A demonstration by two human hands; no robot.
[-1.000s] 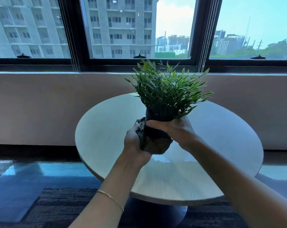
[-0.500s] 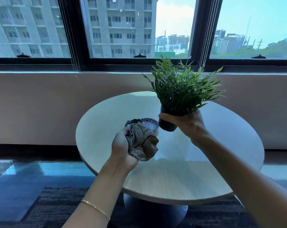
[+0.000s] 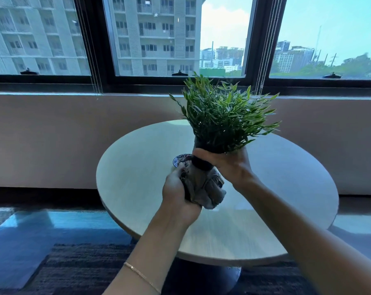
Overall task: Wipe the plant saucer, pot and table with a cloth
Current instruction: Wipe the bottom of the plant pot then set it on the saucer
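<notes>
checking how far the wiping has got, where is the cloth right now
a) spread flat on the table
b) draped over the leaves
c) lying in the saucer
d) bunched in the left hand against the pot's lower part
d: the left hand grips the bunched cloth against the lower part of the black pot, which the right hand holds above the table.

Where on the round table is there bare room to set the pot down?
Bare table left of the saucer, right of the right hand, and along the near edge. Crowded around the saucer, under pot and cloth.
</notes>
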